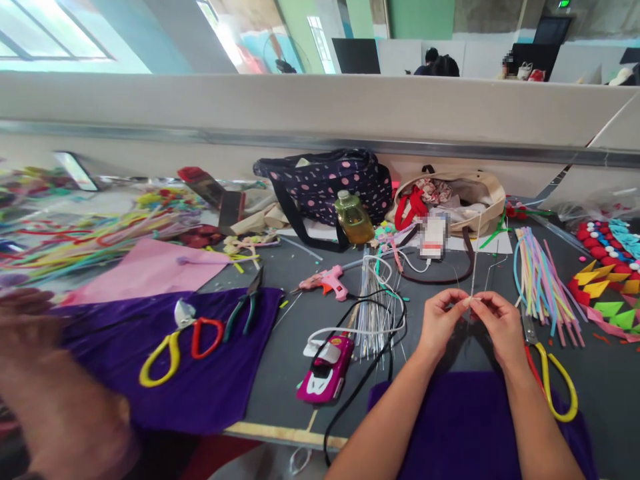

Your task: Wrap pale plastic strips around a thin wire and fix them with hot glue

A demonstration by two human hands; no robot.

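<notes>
My left hand point(446, 319) and my right hand point(499, 324) meet at the right of the table. Their thumbs and fingertips pinch a thin pale wire point(476, 257) that stands up between them. Its lower end is hidden by my fingers. A second thin bent wire point(491, 268) shows just behind my right fingers. Below my forearms lies a purple cloth point(465, 427). Scissors with red and yellow handles point(557, 383) rest beside my right wrist. A bundle of silvery wires point(373, 310) lies left of my left hand, and pastel pipe cleaners point(545, 283) lie to the right.
At the left, another person's blurred arm point(60, 393) reaches over a second purple cloth point(210, 380) with scissors point(170, 350) and pliers point(245, 307). A pink glue gun point(325, 283), purple toy-car-shaped device point(326, 370) and cords lie mid-table. Bags point(325, 190) and a bottle point(354, 219) stand behind.
</notes>
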